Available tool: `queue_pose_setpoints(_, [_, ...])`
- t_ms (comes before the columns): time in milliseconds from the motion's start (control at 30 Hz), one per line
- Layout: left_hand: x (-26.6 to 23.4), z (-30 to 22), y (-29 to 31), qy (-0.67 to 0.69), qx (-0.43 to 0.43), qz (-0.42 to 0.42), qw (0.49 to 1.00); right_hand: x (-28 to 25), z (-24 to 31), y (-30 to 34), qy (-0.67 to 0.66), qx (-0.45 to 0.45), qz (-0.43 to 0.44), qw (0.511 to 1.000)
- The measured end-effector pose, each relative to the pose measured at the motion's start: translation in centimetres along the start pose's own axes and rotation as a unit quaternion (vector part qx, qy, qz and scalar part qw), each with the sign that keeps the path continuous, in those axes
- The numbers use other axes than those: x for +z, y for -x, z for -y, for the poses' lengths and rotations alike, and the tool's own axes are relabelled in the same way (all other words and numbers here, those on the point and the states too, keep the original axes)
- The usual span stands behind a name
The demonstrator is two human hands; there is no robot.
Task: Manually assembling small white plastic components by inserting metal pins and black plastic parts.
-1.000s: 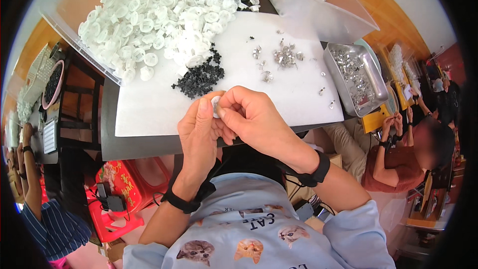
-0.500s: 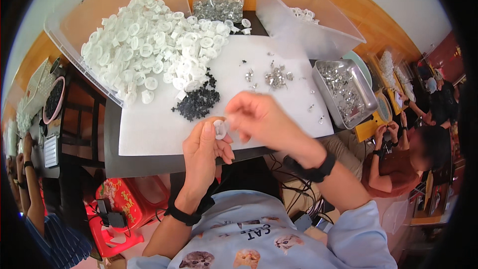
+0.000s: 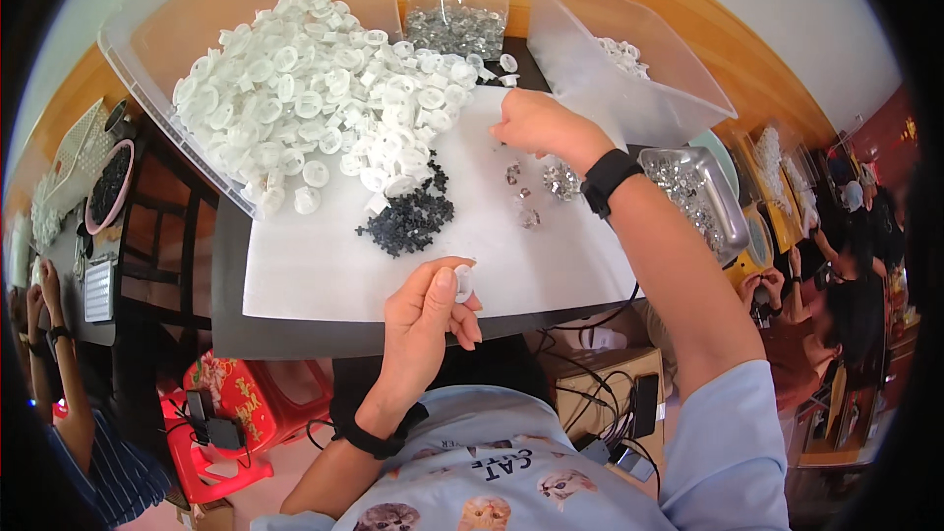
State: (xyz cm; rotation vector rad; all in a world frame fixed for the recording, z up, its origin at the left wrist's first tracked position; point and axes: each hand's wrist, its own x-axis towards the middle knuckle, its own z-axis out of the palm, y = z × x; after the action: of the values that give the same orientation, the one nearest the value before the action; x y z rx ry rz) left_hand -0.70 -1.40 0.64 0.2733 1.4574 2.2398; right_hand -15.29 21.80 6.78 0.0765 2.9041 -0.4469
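Note:
My left hand (image 3: 428,310) is closed above the near edge of the white mat (image 3: 305,280). Between its thumb and fingers it grips a small white plastic part (image 3: 463,283) with a round, cap-like end. My right hand (image 3: 549,128) reaches across to the far side of the mat, its fingers curled downward and pressed together; whatever is at their tips is hidden. Small shiny metal pieces (image 3: 561,182) lie just below that hand. Between the hands and the large heap of white plastic parts (image 3: 295,88) sits a pile of tiny black pieces (image 3: 408,221).
The heap spills from a large clear bin (image 3: 221,187) at left. A bag of metal pieces (image 3: 455,31) and another clear bin (image 3: 649,88) stand behind. A metal tray (image 3: 730,236) is at right. Other people work at tables on both sides; a red stool (image 3: 246,413) stands below left.
My right hand has left the white plastic part and moved away to the far side of the mat. The left hand keeps the part and appears slightly lower and farther right.

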Motion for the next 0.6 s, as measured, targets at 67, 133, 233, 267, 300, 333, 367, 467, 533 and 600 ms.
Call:
queue_pose_setpoints(67, [0.0,-0.2,0.0,0.002,-0.007,-0.005,1.0,0.5,0.3,-0.3,0.02,-0.019,-0.018,0.999])
queue_pose_setpoints(133, [0.1,-0.1,0.0,0.0,-0.004,-0.012,1.0,1.1,0.5,-0.3,0.05,-0.011,0.005,0.999])
queue_pose_setpoints(233, [0.1,0.0,-0.1,-0.002,0.0,-0.018,1.0,0.3,0.3,0.1,0.008,0.003,0.022,1.0])
queue_pose_setpoints(267, [0.1,0.0,-0.2,-0.003,0.004,-0.016,1.0,0.2,0.4,0.2,0.006,0.004,0.024,1.0])
queue_pose_setpoints(300, [0.1,0.0,-0.2,-0.004,0.001,-0.016,1.0,0.1,0.5,0.3,0.008,0.012,0.028,1.0])
queue_pose_setpoints(333, [0.1,0.1,-0.1,-0.003,0.002,-0.018,1.0,0.0,0.6,0.4,0.009,0.018,0.031,0.999])
queue_pose_setpoints(367, [0.1,0.1,0.0,-0.002,0.002,-0.019,1.0,-0.2,0.8,0.5,0.007,0.018,0.033,0.999])
queue_pose_setpoints(467, [0.3,-0.1,-0.1,0.006,-0.008,-0.025,1.0,-0.5,0.6,0.5,-0.03,0.046,0.039,0.998])
queue_pose_setpoints(533, [0.1,-0.4,-0.1,0.021,-0.02,-0.016,0.999,-0.3,0.5,0.3,0.023,0.018,0.032,0.999])
queue_pose_setpoints(600, [0.0,-0.6,-0.3,0.038,-0.035,-0.005,0.999,-0.7,0.3,1.2,-0.024,-0.022,0.031,0.999])
